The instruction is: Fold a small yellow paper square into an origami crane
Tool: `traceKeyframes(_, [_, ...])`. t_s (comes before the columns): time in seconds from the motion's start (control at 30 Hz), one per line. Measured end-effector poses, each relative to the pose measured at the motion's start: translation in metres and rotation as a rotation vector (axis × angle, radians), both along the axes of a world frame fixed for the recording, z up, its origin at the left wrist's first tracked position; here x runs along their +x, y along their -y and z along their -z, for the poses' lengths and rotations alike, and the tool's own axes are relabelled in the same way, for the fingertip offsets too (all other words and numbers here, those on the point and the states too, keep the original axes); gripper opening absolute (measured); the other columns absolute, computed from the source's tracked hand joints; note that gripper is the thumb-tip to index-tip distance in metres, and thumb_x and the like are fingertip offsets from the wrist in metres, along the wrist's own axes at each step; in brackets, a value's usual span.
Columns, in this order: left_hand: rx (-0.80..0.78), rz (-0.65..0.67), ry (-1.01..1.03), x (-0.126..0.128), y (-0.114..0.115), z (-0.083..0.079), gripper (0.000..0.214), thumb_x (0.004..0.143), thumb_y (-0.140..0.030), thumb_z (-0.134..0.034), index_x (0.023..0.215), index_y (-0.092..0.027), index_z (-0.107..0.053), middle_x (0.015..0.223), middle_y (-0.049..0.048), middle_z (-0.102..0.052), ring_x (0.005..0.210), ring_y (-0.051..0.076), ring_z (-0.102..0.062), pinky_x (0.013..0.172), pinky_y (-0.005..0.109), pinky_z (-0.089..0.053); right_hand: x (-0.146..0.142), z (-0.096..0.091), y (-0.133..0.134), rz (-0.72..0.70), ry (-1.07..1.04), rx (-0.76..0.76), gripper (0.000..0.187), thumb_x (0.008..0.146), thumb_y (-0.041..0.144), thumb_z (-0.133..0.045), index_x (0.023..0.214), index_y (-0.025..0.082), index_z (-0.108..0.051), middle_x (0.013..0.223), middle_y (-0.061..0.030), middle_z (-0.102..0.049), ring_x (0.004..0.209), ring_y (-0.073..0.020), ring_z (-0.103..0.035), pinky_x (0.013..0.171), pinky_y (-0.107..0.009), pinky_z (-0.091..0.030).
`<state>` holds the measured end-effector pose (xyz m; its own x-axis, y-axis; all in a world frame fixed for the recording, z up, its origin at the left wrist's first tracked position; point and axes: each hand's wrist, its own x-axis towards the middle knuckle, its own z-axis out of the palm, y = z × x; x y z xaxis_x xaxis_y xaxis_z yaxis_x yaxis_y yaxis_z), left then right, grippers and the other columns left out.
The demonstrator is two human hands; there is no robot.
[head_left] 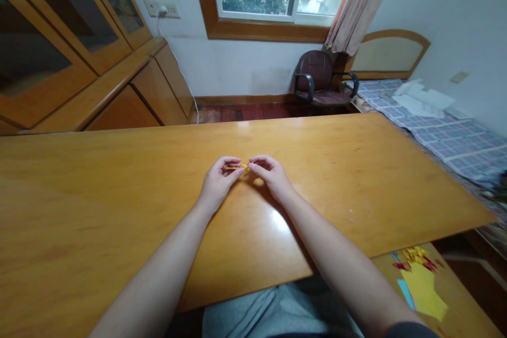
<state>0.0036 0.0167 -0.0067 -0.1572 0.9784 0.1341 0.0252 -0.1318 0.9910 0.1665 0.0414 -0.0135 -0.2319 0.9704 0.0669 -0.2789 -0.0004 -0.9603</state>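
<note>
Over the table (119,185), left hand (218,181) and right hand (273,175) pinch a yellow strip (246,168) (being shaped, seemingly); next calls for precision.

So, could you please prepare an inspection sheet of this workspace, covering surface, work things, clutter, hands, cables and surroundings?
Surface: glossy yellow-brown wooden table, reflecting light near the right forearm.
Work things: small thin yellow piece, held above the table; its exact shape and material cannot be told.
Clutter: flat yellow sheet, narrow light-blue strip and crumpled-looking yellow pieces, on a separate surface at lower right.
Hands: left hand and right hand both pinch the yellow piece.
Cables: thin white cable, hanging from the wall socket; none seen on the table.
Surroundings: glass-doored wooden cabinet, dark-brown chair with black armrests, bed with checked cover.
</note>
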Motion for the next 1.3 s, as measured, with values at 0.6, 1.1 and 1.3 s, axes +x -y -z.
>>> traceKeyframes(0.6, [0.181,0.019,-0.343,-0.006,0.001,-0.001,0.014,0.077,-0.034,-0.074,0.082,-0.021,-0.072,0.084,0.0024,-0.065,0.081,0.017,-0.062,0.073,0.027,-0.048,0.005,-0.002,0.0,0.026,0.244,0.269,0.013,0.079,0.035,-0.072,0.077,0.022,-0.072,0.078,-0.0004,-0.061,0.076,-0.0141,-0.057,0.071,-0.027,-0.044])
traceKeyframes(1.1, [0.335,-0.016,-0.473,-0.005,0.009,-0.009,0.008,0.084,-0.029,-0.067,0.083,-0.023,-0.072,0.081,0.0026,-0.066,0.076,0.017,-0.062,0.071,0.029,-0.049,0.002,0.003,0.003,-0.048,0.167,0.186,0.017,0.08,0.036,-0.072,0.09,0.022,-0.074,0.088,-0.0035,-0.074,0.083,-0.0175,-0.069,0.082,-0.031,-0.052])
traceKeyframes(1.3, [0.287,-0.02,-0.39,-0.004,0.009,-0.008,0.01,0.083,-0.031,-0.069,0.087,-0.022,-0.072,0.085,0.003,-0.069,0.078,0.017,-0.063,0.074,0.028,-0.05,0.004,-0.003,0.005,-0.008,0.22,0.271,0.014,0.082,0.035,-0.069,0.089,0.024,-0.075,0.091,-0.0038,-0.074,0.088,-0.0188,-0.068,0.087,-0.033,-0.05])
